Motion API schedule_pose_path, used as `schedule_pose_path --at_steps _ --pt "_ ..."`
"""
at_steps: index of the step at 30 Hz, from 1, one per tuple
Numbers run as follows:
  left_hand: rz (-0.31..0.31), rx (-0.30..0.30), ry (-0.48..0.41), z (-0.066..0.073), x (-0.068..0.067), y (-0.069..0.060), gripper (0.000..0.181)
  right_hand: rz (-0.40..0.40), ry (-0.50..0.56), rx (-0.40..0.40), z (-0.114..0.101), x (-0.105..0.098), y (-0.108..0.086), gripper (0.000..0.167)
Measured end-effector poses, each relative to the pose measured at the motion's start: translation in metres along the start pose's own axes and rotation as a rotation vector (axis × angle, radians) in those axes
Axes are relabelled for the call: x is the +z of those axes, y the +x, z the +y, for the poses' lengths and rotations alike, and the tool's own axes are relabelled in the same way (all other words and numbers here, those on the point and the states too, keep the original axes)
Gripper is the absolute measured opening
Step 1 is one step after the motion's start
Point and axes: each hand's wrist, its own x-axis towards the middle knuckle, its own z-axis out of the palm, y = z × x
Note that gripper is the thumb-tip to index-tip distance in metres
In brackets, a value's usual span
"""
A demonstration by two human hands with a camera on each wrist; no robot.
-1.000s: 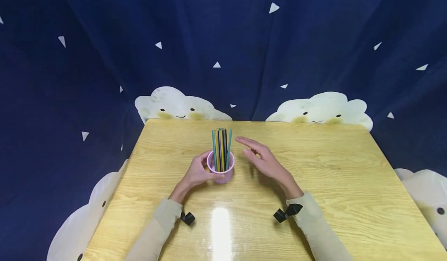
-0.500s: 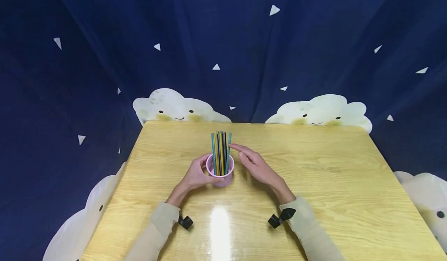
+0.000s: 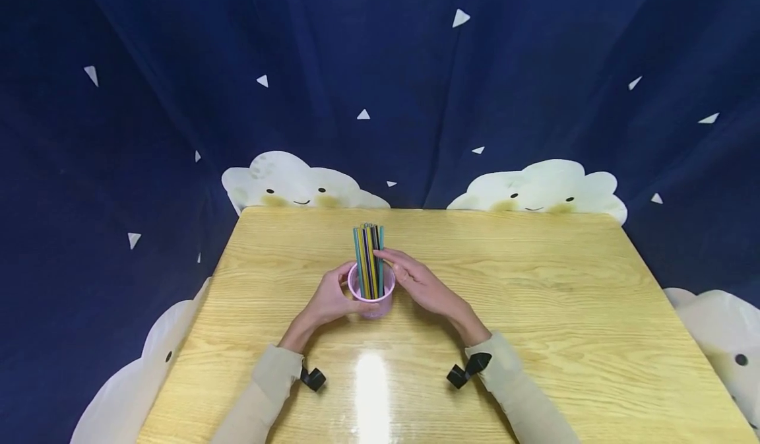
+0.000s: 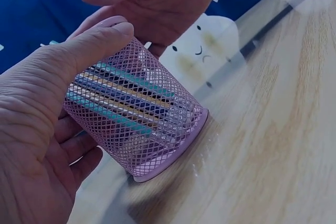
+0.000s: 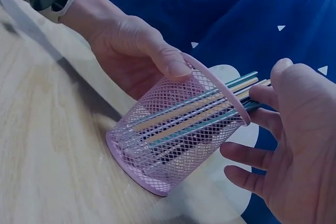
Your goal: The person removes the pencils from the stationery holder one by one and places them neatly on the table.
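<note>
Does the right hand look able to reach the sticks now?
Likely yes: the sticks rise from the pink cup beside the right hand; the left hand, gripping the cup, leaves their tops free.

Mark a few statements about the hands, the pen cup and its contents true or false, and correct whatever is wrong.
1. The left hand grips the pink mesh pen cup. True.
2. The thin sticks stick up above the pen cup's rim. True.
3. The right hand is well away from the thin sticks. False: in the head view its fingers overlap them.
4. The thin sticks are all one colour. False: teal, yellow and dark ones show.
5. The pen cup lies on its side. False: it is upright, mouth up.
6. White triangles dot the dark blue curtain. True.
</note>
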Motion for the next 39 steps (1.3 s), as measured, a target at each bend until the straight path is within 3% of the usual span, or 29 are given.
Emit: schedule_pose_path --at_steps 11,17,24,33,39 --pt "0.007 -0.021 -0.016 -0.003 0.002 0.001 0.082 0.032 -0.087 -0.019 -0.002 -0.017 0.0 0.04" --pt "-0.005 -0.007 -0.021 -0.005 0.003 0.003 0.083 0.033 -0.083 -0.044 0.001 -0.022 -0.002 0.059" --pt "0.0 -0.023 -0.037 -0.003 0.003 0.002 0.081 0.021 -0.064 -0.037 -0.001 -0.024 -0.002 0.066" --pt "-0.009 -0.028 -0.033 -0.001 0.003 0.002 0.082 0.023 -0.072 -0.032 -0.005 -0.027 -0.002 0.064" --pt "-0.003 -0.036 -0.035 -0.003 0.004 0.002 0.08 0.038 -0.088 -0.048 -0.006 -0.029 -0.003 0.053"
